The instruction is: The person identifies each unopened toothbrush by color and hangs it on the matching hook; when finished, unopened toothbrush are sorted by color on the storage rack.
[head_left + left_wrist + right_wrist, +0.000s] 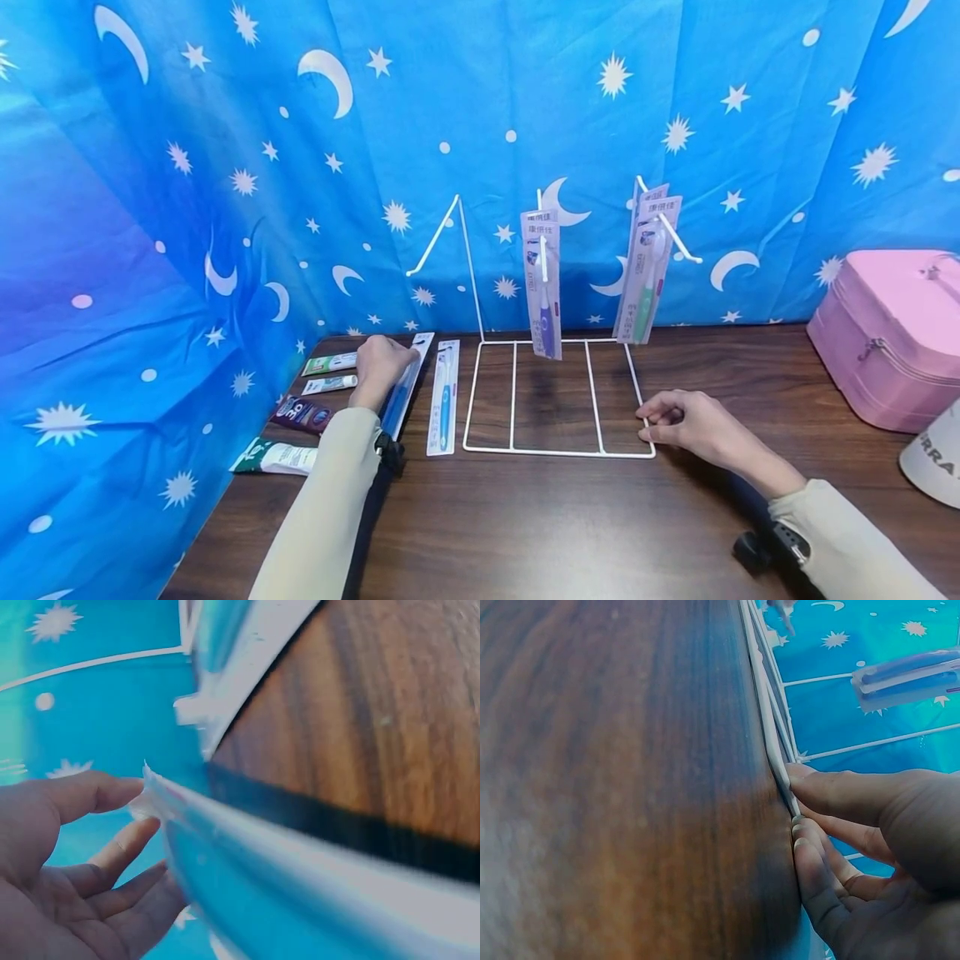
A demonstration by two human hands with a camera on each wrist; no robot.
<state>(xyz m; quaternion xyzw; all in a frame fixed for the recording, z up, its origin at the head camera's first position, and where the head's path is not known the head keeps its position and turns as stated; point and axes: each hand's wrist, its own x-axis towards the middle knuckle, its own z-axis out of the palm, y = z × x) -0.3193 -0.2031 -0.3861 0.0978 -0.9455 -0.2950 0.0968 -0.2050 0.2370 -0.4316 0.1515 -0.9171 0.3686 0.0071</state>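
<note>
My left hand (381, 365) pinches the top end of a packaged blue toothbrush (405, 385) between thumb and fingertips. In the left wrist view, that pack (255, 877) slants off the dark wood. Just right of it lies a second packaged blue toothbrush (445, 404), flat on the table. My right hand (693, 427) holds the right side of the white wire rack (558, 452) near its front corner, thumb and fingers about the wire (776, 750). Packaged toothbrushes hang from the rack's middle hook (542, 287) and right hook (647, 275). The left hook (433, 237) carries nothing.
Left of my left hand lie several tubes, among them a dark red one (300, 413) and a green and white one (277, 457). A pink case (885, 333) and a white cylindrical container (937, 458) stand at the right. A blue star-patterned cloth (480, 100) hangs behind.
</note>
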